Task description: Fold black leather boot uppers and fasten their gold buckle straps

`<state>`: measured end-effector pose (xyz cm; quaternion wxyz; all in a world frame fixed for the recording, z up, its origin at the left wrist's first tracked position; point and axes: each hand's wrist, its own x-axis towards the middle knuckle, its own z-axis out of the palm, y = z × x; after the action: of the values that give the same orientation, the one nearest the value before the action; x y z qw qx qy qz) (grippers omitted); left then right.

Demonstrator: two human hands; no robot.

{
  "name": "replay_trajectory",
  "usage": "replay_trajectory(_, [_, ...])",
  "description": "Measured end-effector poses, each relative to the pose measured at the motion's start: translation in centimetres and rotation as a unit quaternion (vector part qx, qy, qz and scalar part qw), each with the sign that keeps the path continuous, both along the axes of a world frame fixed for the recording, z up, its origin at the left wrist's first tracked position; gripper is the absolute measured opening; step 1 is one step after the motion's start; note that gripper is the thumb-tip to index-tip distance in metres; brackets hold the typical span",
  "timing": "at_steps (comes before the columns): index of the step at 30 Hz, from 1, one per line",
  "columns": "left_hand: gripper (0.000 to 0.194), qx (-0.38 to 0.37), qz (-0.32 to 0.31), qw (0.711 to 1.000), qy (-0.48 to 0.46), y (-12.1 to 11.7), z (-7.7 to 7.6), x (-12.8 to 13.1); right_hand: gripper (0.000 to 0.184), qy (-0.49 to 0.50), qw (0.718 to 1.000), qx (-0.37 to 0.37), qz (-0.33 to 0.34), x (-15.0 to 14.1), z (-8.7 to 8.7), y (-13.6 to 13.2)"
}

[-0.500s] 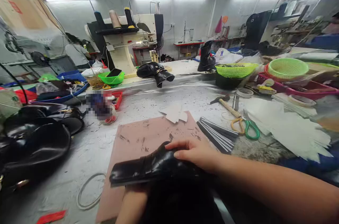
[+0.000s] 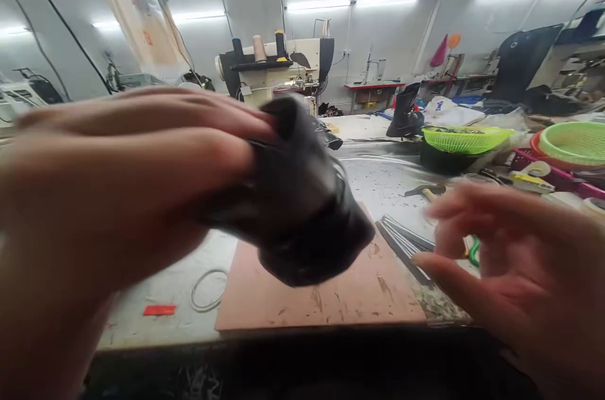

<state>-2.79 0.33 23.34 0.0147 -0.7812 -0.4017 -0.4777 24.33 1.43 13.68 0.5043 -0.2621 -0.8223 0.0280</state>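
Note:
My left hand (image 2: 118,179) is raised close to the camera, fingers wrapped round a black leather boot (image 2: 302,198) that hangs above the pinkish cutting board (image 2: 331,293). The boot and hand are blurred by motion. My right hand (image 2: 510,255) hovers at the lower right with its fingers spread and curled, holding nothing, a little apart from the boot. It is over the table's front right corner, near a fan of thin dark strips (image 2: 401,239).
A hammer (image 2: 425,191), green-handled scissors (image 2: 472,249), green mesh baskets (image 2: 466,135) (image 2: 574,142) and a red tray lie to the right. A wire loop (image 2: 208,290) and red scrap (image 2: 159,310) lie left of the board. A sewing machine (image 2: 278,69) and another black boot (image 2: 404,113) stand behind.
The boot has been lifted off the board, up toward the camera, by my left hand. My right hand has let go of it and moved right, open. The view has shifted.

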Motion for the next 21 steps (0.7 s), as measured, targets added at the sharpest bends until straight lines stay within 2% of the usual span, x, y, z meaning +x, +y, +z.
replay_trajectory(1, [0.015, 0.074, -0.114, 0.979, 0.152, 0.2, 0.0, 1.2, 0.051, -0.009, 0.998, 0.064, -0.026, -0.2, -0.1, 0.0])
replay_trajectory(2, [0.021, 0.106, -0.196, 0.929, 0.295, 0.4, -0.6, 2.3, 0.048, -0.047, 0.992, 0.117, -0.027, -0.7, -0.5, 0.1])
replay_trajectory(3, [0.024, 0.128, -0.213, 0.888, 0.386, 0.7, -1.9, 3.2, 0.038, -0.107, 0.982, 0.153, -0.008, -1.2, -1.1, 0.2])
replay_trajectory(4, [0.023, 0.123, -0.22, 0.861, 0.442, 0.9, -3.6, 3.7, 0.025, -0.174, 0.97, 0.171, 0.021, -1.8, -1.8, 0.5])
replay_trajectory(5, [0.023, 0.103, -0.224, 0.844, 0.477, 1.2, -5.4, 3.9, 0.013, -0.235, 0.955, 0.172, 0.054, -2.3, -2.6, 0.8])
replay_trajectory(6, [0.025, 0.085, -0.226, 0.834, 0.496, 1.3, -7.3, 3.8, 0.014, -0.279, 0.942, 0.164, 0.086, -2.7, -3.3, 1.0])
replay_trajectory(8, [0.023, 0.049, -0.214, 0.841, 0.495, 1.4, -10.1, 3.1, 0.022, -0.324, 0.926, 0.151, 0.124, -3.1, -4.5, 1.3])
replay_trajectory(10, [0.022, 0.03, -0.192, 0.86, 0.472, 0.9, -11.5, 2.2, 0.022, -0.321, 0.923, 0.164, 0.133, -3.0, -5.0, 1.2])
replay_trajectory(13, [0.021, 0.026, -0.172, 0.872, 0.457, -0.2, -11.4, 1.6, 0.026, -0.284, 0.925, 0.206, 0.149, -2.8, -4.5, 0.3])
replay_trajectory(16, [0.019, 0.038, -0.156, 0.885, 0.438, -1.1, -10.7, 1.6, 0.031, -0.28, 0.917, 0.19, 0.212, -3.4, -3.7, -0.8])
replay_trajectory(18, [0.02, 0.063, -0.139, 0.9, 0.408, -1.4, -10.6, 1.6, 0.025, -0.224, 0.939, 0.135, 0.223, -3.8, -3.5, -1.5])
replay_trajectory(21, [0.02, 0.101, -0.132, 0.908, 0.384, -1.5, -10.8, 1.6, 0.009, -0.098, 0.975, 0.088, 0.177, -3.9, -4.0, -2.1])
